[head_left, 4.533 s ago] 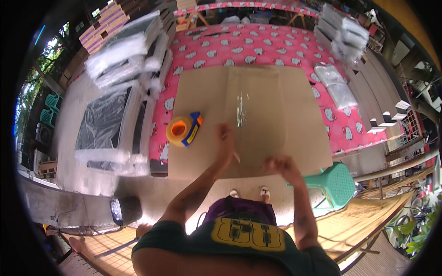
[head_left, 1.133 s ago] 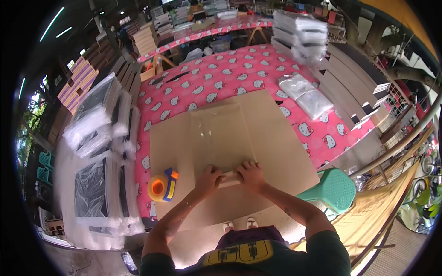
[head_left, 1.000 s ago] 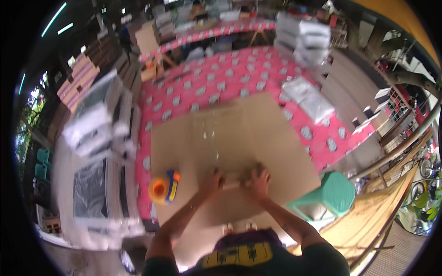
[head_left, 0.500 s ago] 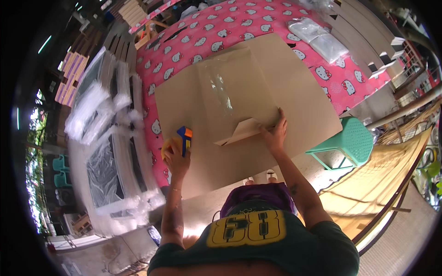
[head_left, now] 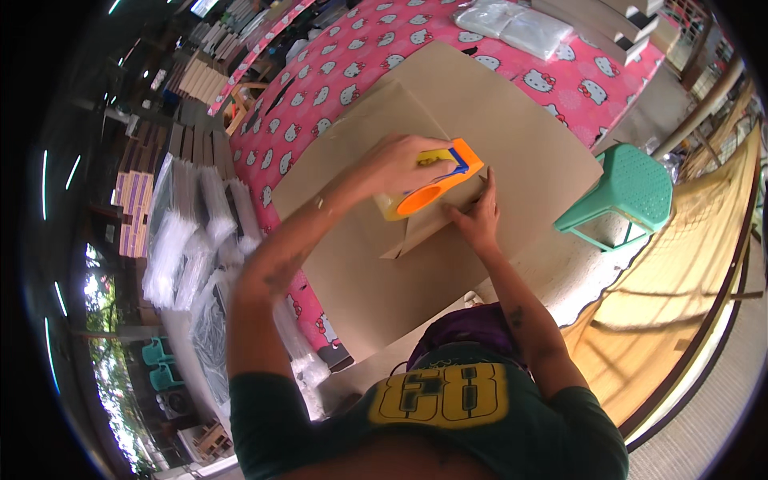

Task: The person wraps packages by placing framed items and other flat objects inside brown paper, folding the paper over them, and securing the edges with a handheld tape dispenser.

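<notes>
Head: tape dispenser (head_left: 440, 186) well inside cardboard (head_left: 520, 112) edges

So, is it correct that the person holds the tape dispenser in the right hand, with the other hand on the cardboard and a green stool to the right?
Not quite: the head view shows the tape dispenser in the left hand. The other, the right hand, is on the cardboard, and the green stool is to the right.

A pink surface (head_left: 570, 78) printed with white cat faces bears folded clear plastic (head_left: 534, 34). At right, a green stool (head_left: 636, 186) stands near tan sheeting (head_left: 652, 300); at left, plastic-wrapped panels (head_left: 172, 256) are stacked.
</notes>
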{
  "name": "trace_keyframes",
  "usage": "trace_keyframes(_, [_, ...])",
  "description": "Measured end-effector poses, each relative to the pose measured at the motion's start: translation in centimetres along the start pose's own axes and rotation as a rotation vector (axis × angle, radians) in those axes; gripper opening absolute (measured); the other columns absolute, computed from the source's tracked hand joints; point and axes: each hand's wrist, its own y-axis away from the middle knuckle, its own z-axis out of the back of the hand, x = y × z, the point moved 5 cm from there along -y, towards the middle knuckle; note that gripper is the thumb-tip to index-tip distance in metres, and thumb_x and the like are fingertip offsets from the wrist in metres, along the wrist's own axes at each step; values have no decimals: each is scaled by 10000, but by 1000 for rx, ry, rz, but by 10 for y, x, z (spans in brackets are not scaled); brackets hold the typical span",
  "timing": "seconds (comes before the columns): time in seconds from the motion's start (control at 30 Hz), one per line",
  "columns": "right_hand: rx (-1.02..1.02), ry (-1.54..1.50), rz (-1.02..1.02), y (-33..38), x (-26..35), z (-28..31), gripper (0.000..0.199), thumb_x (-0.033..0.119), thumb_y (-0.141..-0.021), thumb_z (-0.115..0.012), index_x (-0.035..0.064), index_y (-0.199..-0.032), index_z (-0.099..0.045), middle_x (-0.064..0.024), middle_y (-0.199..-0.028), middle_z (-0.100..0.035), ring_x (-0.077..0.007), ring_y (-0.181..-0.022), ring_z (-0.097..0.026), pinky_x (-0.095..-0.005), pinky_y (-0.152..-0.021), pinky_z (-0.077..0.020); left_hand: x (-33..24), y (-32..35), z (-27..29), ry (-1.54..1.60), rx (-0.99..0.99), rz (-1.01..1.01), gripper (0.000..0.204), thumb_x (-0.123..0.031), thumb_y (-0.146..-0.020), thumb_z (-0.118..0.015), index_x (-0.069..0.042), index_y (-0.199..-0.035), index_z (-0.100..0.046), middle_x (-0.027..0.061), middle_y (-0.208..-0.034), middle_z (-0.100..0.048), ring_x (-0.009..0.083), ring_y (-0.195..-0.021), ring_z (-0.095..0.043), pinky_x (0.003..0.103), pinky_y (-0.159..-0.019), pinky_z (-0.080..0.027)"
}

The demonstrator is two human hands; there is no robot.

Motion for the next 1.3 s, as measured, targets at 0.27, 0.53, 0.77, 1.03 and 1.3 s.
trace_keyframes(0.27, [-74,13,46,2,7,6,1158,305,-649,-835,131,-1564,-146,-157,-1430,-471,-315,-1231,-520,-517,-1098,-285,31,-21,-43,-330,425,46,530,-417,-828,-664,-103,-1255,-664,205,-852,-700,360,-787,-677,419,-790,-529])
trace_keyframes(0.53, [29,238,49,-4,6,3,991,313,-666,-830,337,-1510,-311,-142,-1406,-429,-352,-1286,-470,-530,-1094,-312,103,139,-22,-304,491,286,467,-436,-815,-685,-156,-1189,-707,188,-965,-708,340,-923,-688,424,-838,-535])
trace_keyframes(0.77, [179,293,66,-7,15,4,947,425,-702,-816,352,-1506,-322,-134,-1432,-401,-344,-1306,-452,-527,-1082,-331,202,171,-51,-570,595,346,345,-395,-776,-712,-199,-1057,-751,78,-1058,-723,315,-947,-691,430,-825,-551])
trace_keyframes(1.03, [325,387,160,-12,26,10,904,447,-759,-774,306,-1514,-298,-149,-1370,-457,-360,-1234,-511,-543,-1038,-379,215,327,-104,-520,-392,1006,598,-241,-871,-655,-55,-1407,-467,176,-986,-664,336,-920,-681,486,-702,-539])
trace_keyframes(1.3, [250,405,422,-19,15,23,838,275,-827,-719,177,-1533,-277,-193,-1478,-402,-398,-1269,-496,-557,-1009,-407,100,179,-206,471,-1161,794,687,-452,-993,-540,0,-1485,-381,261,-1479,-432,330,-1386,-417,385,-1149,-312])
